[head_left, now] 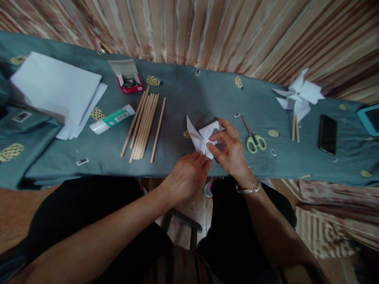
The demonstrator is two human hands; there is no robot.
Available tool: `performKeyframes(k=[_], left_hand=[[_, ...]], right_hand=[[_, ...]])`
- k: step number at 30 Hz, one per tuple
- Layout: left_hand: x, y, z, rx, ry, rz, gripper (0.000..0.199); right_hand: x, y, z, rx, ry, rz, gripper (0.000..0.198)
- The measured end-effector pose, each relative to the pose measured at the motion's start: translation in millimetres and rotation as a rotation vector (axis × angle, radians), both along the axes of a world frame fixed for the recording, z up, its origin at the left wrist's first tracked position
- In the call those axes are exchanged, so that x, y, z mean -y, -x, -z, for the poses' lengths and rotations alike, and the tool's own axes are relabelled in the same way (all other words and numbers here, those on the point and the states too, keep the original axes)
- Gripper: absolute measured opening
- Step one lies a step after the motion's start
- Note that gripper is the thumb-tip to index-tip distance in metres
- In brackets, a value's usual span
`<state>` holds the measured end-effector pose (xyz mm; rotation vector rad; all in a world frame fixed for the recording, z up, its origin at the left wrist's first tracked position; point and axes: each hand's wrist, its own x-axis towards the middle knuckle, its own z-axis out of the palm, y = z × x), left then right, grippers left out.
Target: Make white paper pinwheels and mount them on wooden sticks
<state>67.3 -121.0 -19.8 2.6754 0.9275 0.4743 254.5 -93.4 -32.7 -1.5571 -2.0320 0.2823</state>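
Observation:
A white paper pinwheel (199, 139) with folded blades is between my hands, close to the front edge of the table. My left hand (187, 173) is closed at its lower edge, with the fingertips partly hidden by the paper and the curled fingers. From the right, my right hand (231, 154) pinches the pinwheel near its centre with thumb and fingers, covering part of the right-hand blades. Just right of that hand lie scissors (254, 140) with light green handles. Several wooden sticks (145, 126) rest side by side to the left of the pinwheel.
A glue tube (112, 119) and an open red box of small metal pieces (130, 83) lie left of the sticks. Farther left is a paper stack (59, 86). At right are finished-looking pinwheels (308, 92) on sticks, a phone (327, 134) and a blue-edged device (368, 118).

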Motion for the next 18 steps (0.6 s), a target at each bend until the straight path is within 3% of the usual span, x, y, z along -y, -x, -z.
performKeyframes(k=[5, 18], left_hand=[[-0.1, 0.2, -1.1, 0.008, -0.011, -0.002, 0.012], [0.7, 3.5, -1.2, 0.029, -0.008, 0.008, 0.015]], right_hand=[[1.9, 2.0, 0.2, 0.026, -0.048, -0.015, 0.008], [20.1, 10.4, -14.8, 0.221, 0.008, -0.083, 0.028]])
